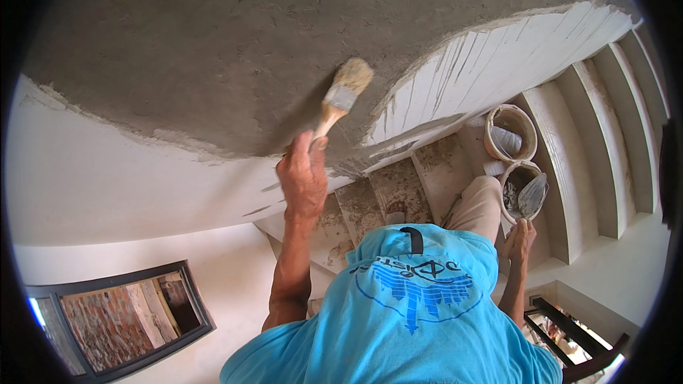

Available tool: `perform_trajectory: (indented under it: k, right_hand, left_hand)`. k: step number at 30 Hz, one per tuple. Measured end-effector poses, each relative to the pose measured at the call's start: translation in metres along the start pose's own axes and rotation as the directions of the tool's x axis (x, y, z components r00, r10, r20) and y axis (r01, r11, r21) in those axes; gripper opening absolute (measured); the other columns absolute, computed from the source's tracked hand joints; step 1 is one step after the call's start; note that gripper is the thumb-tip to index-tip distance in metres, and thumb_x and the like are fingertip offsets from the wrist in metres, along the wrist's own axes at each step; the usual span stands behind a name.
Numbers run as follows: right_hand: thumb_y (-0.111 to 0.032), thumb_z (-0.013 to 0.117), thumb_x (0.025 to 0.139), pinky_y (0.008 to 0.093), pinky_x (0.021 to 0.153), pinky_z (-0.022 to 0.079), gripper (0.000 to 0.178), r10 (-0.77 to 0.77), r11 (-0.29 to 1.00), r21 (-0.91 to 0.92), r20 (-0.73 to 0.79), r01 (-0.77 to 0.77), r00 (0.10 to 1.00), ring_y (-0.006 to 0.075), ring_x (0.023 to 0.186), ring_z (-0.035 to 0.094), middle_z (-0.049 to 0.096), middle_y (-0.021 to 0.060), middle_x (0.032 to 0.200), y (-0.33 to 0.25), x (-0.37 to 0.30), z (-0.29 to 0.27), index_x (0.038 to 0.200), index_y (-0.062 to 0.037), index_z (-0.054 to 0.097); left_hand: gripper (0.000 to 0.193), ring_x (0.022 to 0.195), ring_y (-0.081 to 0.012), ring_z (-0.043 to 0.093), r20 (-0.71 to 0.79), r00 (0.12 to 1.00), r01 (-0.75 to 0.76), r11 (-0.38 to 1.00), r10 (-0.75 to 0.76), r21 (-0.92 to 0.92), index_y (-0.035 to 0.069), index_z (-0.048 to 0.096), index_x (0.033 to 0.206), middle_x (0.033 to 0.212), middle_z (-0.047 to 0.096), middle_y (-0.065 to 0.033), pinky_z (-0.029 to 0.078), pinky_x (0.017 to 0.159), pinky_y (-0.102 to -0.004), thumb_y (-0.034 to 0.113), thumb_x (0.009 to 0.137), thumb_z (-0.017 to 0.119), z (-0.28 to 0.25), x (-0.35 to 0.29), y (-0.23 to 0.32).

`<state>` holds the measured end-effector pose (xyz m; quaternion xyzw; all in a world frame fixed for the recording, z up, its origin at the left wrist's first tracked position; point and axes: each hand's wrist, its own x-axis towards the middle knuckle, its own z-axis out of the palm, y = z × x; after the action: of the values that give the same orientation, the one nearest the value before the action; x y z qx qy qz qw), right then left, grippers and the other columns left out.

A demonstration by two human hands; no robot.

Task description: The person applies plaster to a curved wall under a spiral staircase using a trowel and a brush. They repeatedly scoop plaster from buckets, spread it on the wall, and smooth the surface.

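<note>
My left hand (304, 176) is closed around the wooden handle of a flat paintbrush (334, 108). Its pale bristles lie against, or very close to, the wet grey plaster (192, 50) on the wall. Low on the right, my right hand (521, 239) is closed at the near rim of a small bucket (507, 203). A trowel (532, 195) with grey mix on it leans inside that bucket, its lower end by my fingers. Whether my fingers also touch the trowel is hard to see.
Another bucket (492, 144), pale with a grey-smeared inside, stands just beyond on a step. Stairs (562, 171) curve up along the right, and splashed steps (395, 188) lie below me. A dark-framed window (135, 320) is at lower left, a dark railing (569, 331) at lower right.
</note>
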<state>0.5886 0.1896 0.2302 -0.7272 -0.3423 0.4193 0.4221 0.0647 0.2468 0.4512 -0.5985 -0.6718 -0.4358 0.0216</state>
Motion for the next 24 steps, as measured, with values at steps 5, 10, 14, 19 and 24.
perform_trajectory:
  k: [5,10,14,19,24]
  right_hand:
    - [-0.029,0.054,0.087,0.0297,0.043,0.042,0.028,0.057,0.998,-0.016,-0.067,-0.058,0.996,0.0156,0.048,0.054,0.052,0.0056,0.062,-0.001,-0.012,0.004,0.086,-0.0018,0.057]
    - [-0.026,0.054,0.085,0.0303,0.044,0.041,0.026,0.092,0.996,0.014,-0.094,-0.091,0.991,0.0166,0.048,0.054,0.052,0.0058,0.060,-0.023,-0.022,0.018,0.080,-0.0009,0.057]
    - [-0.026,0.054,0.085,0.0324,0.045,0.042,0.026,0.094,0.994,-0.049,-0.106,-0.099,0.990,0.0175,0.048,0.054,0.053,0.0070,0.061,-0.007,-0.006,0.013,0.079,-0.0009,0.057]
    - [-0.028,0.055,0.085,0.0340,0.046,0.043,0.028,0.018,0.996,-0.086,-0.052,-0.022,0.998,0.0177,0.050,0.054,0.054,0.0083,0.062,0.011,0.007,0.014,0.078,-0.0006,0.057]
    - [-0.030,0.056,0.086,0.0331,0.046,0.042,0.030,-0.060,0.986,-0.163,-0.069,0.048,0.996,0.0155,0.053,0.054,0.054,0.0070,0.064,0.054,0.017,-0.001,0.078,-0.0016,0.057]
  left_hand:
    - [0.021,0.058,-0.0211,0.052,-0.132,0.975,0.192,0.975,-0.177,0.112,-0.001,0.061,0.099,0.068,0.055,-0.0109,0.042,0.054,-0.0345,0.019,0.097,0.055,-0.049,-0.033,-0.013]
    - [0.024,0.049,-0.0118,0.045,-0.229,0.905,0.364,0.931,-0.359,-0.024,-0.001,0.062,0.097,0.060,0.050,-0.0037,0.037,0.045,-0.0277,0.021,0.099,0.051,-0.086,-0.058,0.000]
    - [0.021,0.055,-0.0164,0.051,-0.007,0.946,0.322,0.944,-0.323,-0.077,-0.003,0.061,0.099,0.066,0.054,-0.0079,0.043,0.051,-0.0328,0.017,0.097,0.056,-0.064,-0.044,0.013]
    - [0.018,0.059,-0.0290,0.055,0.045,0.998,0.033,0.999,-0.031,-0.042,-0.002,0.061,0.098,0.071,0.058,-0.0160,0.044,0.056,-0.0377,0.015,0.094,0.061,-0.029,0.001,0.027]
    - [0.014,0.063,-0.0326,0.057,-0.104,0.993,0.069,0.988,-0.055,0.138,-0.002,0.062,0.099,0.073,0.060,-0.0170,0.045,0.058,-0.0380,0.011,0.093,0.059,-0.041,0.004,0.010]
